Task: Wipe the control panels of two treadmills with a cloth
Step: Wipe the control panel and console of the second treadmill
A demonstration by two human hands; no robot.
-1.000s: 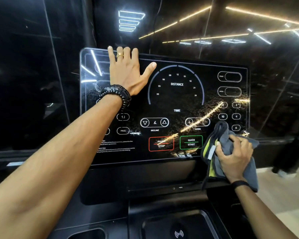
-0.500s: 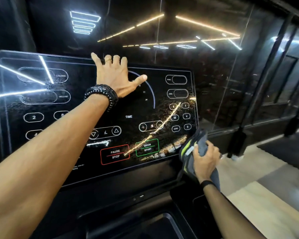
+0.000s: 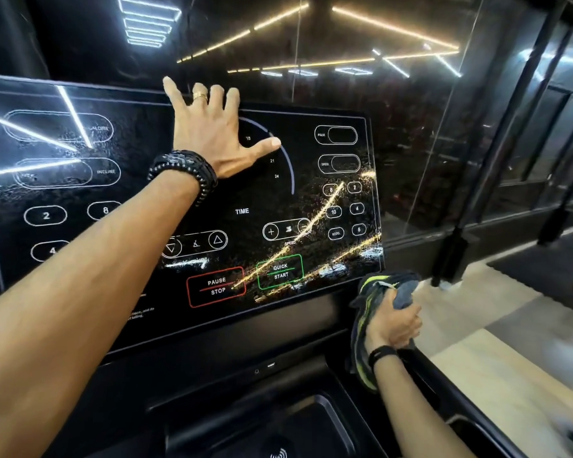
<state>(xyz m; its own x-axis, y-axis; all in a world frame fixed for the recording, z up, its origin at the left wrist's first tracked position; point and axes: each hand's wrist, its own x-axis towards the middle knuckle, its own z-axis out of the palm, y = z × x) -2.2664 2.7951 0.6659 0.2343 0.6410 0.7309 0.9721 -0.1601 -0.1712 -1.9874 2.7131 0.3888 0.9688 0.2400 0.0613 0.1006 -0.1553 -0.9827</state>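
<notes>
Bare forearms, no sleeves. Left wrist has a chunky black braided bracelet (image 3: pixel 184 170), gold ring (image 3: pixel 200 96) on that hand; right wrist wears a slim black band (image 3: pixel 381 354).

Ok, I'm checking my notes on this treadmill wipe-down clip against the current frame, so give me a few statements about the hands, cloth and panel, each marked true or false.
1. The left hand lies flat with spread fingers on the control panel. True.
2. The right hand holds nothing. False: it grips a bunched grey and yellow-green cloth.
3. The cloth is pressed over the QUICK START button. False: it sits off the panel's lower right corner, and the button is uncovered.
4. The left wrist wears a dark beaded bracelet. True.
5. The PAUSE STOP button is outlined in green. False: its outline is red.
</notes>
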